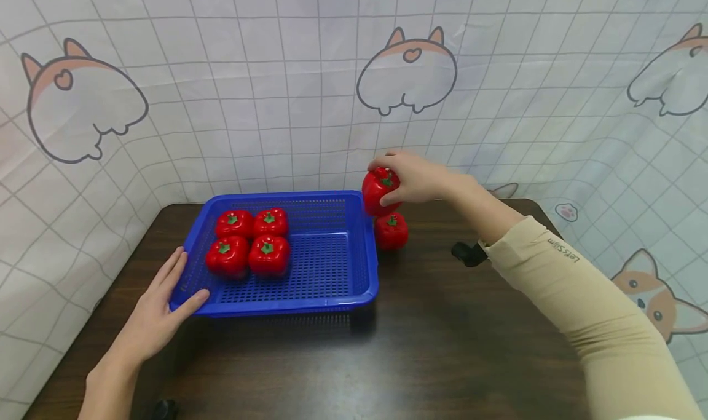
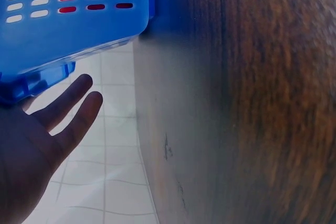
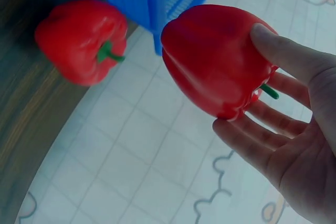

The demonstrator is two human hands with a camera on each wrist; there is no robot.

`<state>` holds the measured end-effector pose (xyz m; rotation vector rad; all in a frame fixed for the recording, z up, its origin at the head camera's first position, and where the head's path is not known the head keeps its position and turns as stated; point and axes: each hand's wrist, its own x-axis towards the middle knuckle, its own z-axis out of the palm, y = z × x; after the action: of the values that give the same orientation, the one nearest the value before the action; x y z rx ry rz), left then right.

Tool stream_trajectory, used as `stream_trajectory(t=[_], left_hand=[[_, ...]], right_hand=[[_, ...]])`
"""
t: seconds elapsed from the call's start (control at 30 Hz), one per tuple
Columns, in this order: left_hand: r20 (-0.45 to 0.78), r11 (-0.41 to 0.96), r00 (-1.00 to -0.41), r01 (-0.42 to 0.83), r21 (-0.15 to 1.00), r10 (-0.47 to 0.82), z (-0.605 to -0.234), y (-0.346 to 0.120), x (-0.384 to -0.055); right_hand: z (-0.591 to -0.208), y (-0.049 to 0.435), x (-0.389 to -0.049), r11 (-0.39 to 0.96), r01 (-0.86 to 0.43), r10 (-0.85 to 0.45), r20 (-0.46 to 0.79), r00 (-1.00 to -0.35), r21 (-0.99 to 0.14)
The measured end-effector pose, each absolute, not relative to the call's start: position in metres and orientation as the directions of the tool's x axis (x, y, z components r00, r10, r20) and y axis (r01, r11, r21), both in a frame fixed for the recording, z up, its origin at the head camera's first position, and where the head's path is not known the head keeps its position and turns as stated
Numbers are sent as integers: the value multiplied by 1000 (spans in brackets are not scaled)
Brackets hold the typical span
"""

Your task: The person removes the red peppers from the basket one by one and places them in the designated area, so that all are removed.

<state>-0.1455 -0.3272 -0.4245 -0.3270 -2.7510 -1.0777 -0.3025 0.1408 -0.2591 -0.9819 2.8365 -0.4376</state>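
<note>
My right hand (image 1: 418,179) grips a red bell pepper (image 1: 374,191) with a green stem, raised beside the right rim of a blue plastic basket (image 1: 367,285). In the right wrist view, thumb and fingers curl about the stem end of this pepper (image 3: 218,61). Below it, another red bell pepper (image 1: 391,232) sits on the table just outside the basket. Several red bell peppers (image 1: 268,257) stand stem up in the basket's left half. At the basket's front left corner rests my left hand (image 1: 148,321), fingers spread and mostly straight, thumb over the rim.
Under the basket lies a dark brown wooden table (image 1: 442,334). A small black object (image 1: 469,254) is near my right forearm, and another dark object (image 1: 164,409) is at the front left. A white grid-patterned curtain (image 1: 310,100) with cartoon dogs hangs behind the table and along its sides.
</note>
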Motion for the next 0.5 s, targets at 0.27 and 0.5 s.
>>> stream_trajectory(t=[0.27,0.5], left_hand=[[245,721,-960,267,639,138,-424,-326,-145],[248,719,-959,271,640,140,-424,-325,-144]], right_hand=[[-262,173,-307,777,-554,-577,14,-816,-298],[-271,198,-308,799,-516,-541,6,-841,-309]])
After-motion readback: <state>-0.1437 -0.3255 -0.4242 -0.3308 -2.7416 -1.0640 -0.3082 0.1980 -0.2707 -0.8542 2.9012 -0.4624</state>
